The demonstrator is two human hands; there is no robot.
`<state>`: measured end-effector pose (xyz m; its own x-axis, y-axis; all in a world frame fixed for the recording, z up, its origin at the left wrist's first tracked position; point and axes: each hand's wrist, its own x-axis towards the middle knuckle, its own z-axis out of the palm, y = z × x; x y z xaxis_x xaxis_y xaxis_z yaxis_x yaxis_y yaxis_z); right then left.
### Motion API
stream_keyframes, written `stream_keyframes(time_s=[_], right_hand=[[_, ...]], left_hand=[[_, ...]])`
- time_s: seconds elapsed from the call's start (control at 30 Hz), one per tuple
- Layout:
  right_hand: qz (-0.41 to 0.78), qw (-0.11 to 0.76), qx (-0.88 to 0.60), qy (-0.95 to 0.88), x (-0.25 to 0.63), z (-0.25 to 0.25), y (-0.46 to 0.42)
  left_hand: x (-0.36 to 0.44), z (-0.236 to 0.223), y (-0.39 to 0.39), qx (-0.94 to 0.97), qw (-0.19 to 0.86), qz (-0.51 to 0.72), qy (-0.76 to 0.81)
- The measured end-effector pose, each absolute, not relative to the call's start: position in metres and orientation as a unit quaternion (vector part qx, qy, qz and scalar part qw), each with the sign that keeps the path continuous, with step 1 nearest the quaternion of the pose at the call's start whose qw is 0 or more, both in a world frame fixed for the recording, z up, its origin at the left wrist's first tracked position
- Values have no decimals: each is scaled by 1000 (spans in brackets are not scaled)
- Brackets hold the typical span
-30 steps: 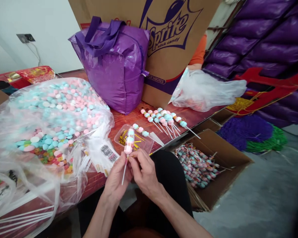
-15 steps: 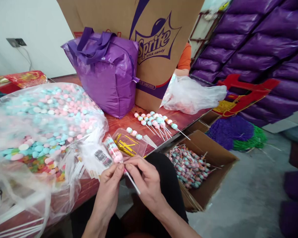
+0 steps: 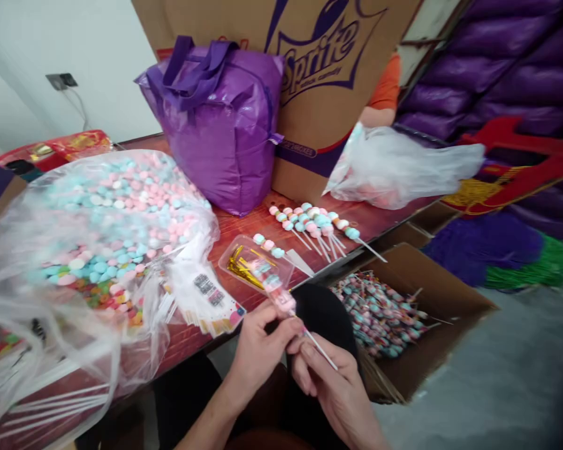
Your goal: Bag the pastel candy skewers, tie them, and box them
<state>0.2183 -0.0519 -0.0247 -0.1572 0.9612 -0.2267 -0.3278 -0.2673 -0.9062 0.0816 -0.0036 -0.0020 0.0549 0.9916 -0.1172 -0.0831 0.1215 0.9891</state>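
A wrapped marshmallow candy stick (image 3: 273, 284) points up and away in front of me, with pink and blue candies inside clear plastic. My left hand (image 3: 265, 340) is closed, pinching it just below the lowest candy. Beside it, my right hand (image 3: 331, 375) has its fingers closed around the wrapper's neck and the white stick (image 3: 324, 353). Just beyond the candy is a clear plastic tray (image 3: 288, 275) with gold twist ties (image 3: 244, 267). Printed wrappers (image 3: 216, 306) lie fanned out to the left of my hands. Several unwrapped candy sticks (image 3: 309, 222) rest farther back.
A big clear bag of candies (image 3: 122, 206) fills the table's left side. Behind stand a purple bag (image 3: 220, 131) and a Sprite carton (image 3: 328, 112). An open cardboard box (image 3: 443, 312) of finished candy sticks is at my right. Across the table, a person's orange sleeve (image 3: 387, 84) shows.
Both hands and the candy stick have shifted right in the view, which has itself turned left. The candy stick leans more to the left, and the fingers at its neck have changed position.
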Motion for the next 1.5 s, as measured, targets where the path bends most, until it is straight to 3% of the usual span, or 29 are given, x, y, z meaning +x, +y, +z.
stream_keyframes(time_s=[0.37,0.53,0.7,0.8,0.87,1.0,1.07,1.1,1.23,1.5], right_hand=[[661,474,-457,-360,251,-27,-65],[644,600,-421,-218,267,-37,-63],[566,694,-428,-124,311,-56,-51],[498,650,-524,-236,335,-51,-20],[373,605,-600,-368,347,-40,16],[107,400,-699,-583,359,-17,116],[58,239,-758,-603,358,-16,162],[63,215,-764,-605,355,-19,180],[71,184,-762,-617,340,-41,212],[58,217,-704,-674,311,-68,178]], left_hand=[[110,-9,-4,589,491,443,464],[114,-2,4,672,468,436,373],[46,-15,8,628,298,492,524],[-9,-35,4,584,186,454,647],[-38,-49,1,573,129,396,706],[-59,-68,-1,575,77,329,745],[-58,-71,0,574,79,324,748],[-57,-72,1,574,83,325,747],[-55,-73,4,583,94,339,732],[-43,-62,9,522,95,340,776]])
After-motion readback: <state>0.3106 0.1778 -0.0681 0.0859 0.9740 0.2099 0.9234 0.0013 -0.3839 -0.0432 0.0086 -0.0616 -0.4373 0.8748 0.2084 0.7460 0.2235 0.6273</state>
